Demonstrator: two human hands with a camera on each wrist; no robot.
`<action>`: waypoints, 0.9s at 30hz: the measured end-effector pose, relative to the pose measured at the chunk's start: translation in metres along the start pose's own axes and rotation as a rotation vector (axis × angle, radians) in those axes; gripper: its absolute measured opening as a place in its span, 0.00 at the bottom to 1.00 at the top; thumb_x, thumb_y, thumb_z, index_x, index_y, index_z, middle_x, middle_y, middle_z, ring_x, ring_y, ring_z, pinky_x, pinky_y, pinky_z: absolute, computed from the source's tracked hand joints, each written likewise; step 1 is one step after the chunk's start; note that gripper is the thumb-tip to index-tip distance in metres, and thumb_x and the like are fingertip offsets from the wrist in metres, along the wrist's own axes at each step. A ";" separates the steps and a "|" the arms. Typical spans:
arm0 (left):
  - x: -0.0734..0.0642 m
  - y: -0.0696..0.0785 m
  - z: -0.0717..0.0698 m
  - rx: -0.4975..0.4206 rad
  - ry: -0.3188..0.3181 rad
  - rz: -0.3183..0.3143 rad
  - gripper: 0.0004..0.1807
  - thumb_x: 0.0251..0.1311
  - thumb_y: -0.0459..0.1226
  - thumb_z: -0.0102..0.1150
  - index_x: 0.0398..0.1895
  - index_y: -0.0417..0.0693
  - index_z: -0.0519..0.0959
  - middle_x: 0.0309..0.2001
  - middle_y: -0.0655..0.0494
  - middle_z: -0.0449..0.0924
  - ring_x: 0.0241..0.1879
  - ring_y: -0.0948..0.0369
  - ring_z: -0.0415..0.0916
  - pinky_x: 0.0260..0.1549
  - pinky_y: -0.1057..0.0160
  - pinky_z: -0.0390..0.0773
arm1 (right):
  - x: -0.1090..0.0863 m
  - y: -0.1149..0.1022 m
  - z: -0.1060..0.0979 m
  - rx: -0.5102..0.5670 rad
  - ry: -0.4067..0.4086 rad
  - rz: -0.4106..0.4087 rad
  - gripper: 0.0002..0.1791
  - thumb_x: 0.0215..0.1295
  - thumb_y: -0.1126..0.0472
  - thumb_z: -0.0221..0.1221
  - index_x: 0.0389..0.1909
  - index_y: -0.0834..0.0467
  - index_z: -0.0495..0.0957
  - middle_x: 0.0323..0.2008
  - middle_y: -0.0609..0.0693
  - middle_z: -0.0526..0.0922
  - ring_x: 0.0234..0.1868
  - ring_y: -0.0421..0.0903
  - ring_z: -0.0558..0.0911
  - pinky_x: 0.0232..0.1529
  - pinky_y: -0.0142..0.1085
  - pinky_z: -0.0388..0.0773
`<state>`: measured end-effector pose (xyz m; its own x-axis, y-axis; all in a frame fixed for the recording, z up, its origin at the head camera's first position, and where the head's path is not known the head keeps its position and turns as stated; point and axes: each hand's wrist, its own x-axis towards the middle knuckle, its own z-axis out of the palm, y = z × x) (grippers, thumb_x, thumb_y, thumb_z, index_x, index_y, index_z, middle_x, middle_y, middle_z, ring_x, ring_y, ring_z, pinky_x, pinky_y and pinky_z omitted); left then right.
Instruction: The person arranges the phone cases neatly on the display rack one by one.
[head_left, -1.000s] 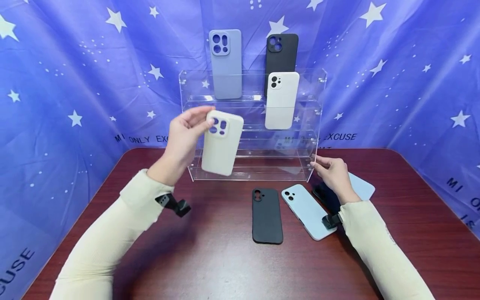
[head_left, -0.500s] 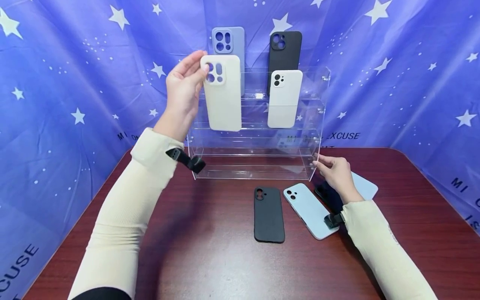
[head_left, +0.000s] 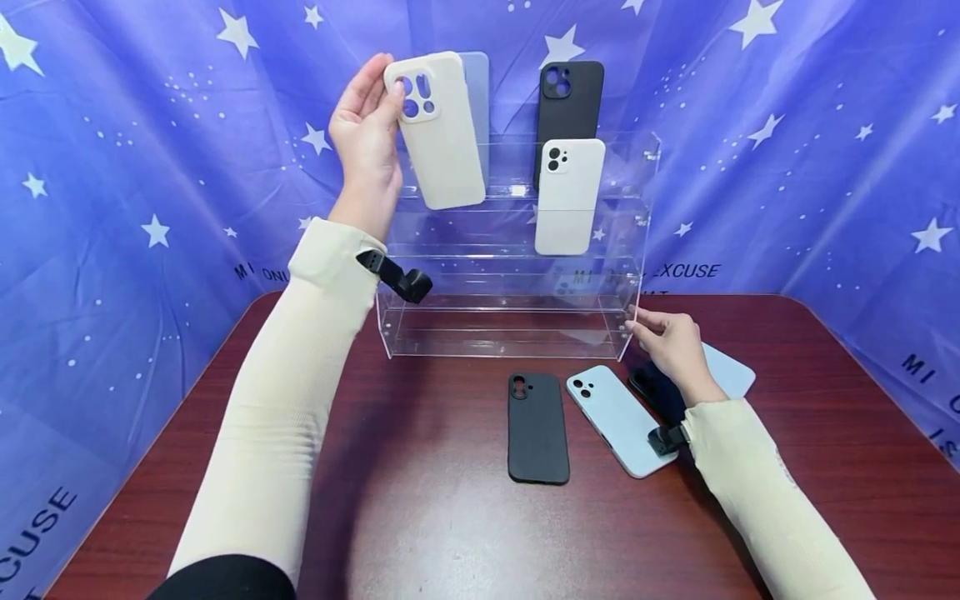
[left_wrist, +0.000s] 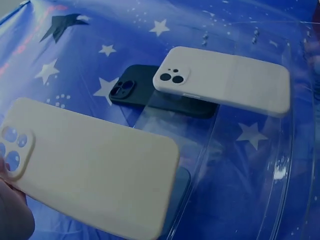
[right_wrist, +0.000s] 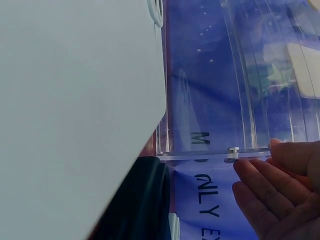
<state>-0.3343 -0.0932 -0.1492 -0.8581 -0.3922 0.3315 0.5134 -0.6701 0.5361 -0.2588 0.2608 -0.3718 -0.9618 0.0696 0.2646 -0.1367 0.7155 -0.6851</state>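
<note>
High before the left side of a clear acrylic stand [head_left: 502, 343], my left hand [head_left: 367, 150] pinches a cream phone case [head_left: 442, 154] at its camera corner, thumb on the front. The case leans slightly and overlaps a lavender-blue phone case [head_left: 478, 108] on the top tier, covering most of it. In the left wrist view the cream case [left_wrist: 95, 165] is apart from the other cases. My right hand [head_left: 671, 350] holds the stand's lower right side panel; the right wrist view shows the thumb [right_wrist: 295, 155] and fingers on opposite sides of the panel edge.
A black case [head_left: 573, 104] and a white case [head_left: 568, 200] stand on the right of the rack. On the table lie another black case [head_left: 538, 433], a light blue case [head_left: 611, 421], and, partly behind the right hand, a dark case [head_left: 652, 392] and a pale blue one [head_left: 727, 372].
My left hand has lifted the cream case from in front of the lower tiers up to the top tier, over the lavender-blue case in view. The right hand stays on the stand.
</note>
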 end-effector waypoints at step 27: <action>-0.004 -0.044 -0.029 0.390 0.016 0.002 0.18 0.56 0.20 0.57 0.50 0.34 0.78 0.51 0.45 0.80 0.48 0.63 0.79 0.46 0.76 0.75 | 0.000 0.001 0.000 0.005 0.003 -0.009 0.20 0.65 0.57 0.59 0.54 0.62 0.77 0.35 0.62 0.85 0.20 0.46 0.80 0.11 0.30 0.62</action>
<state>-0.3537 -0.0798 -0.1966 -0.8554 -0.4052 0.3226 0.4786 -0.3804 0.7914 -0.2594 0.2619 -0.3726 -0.9599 0.0652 0.2726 -0.1465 0.7124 -0.6863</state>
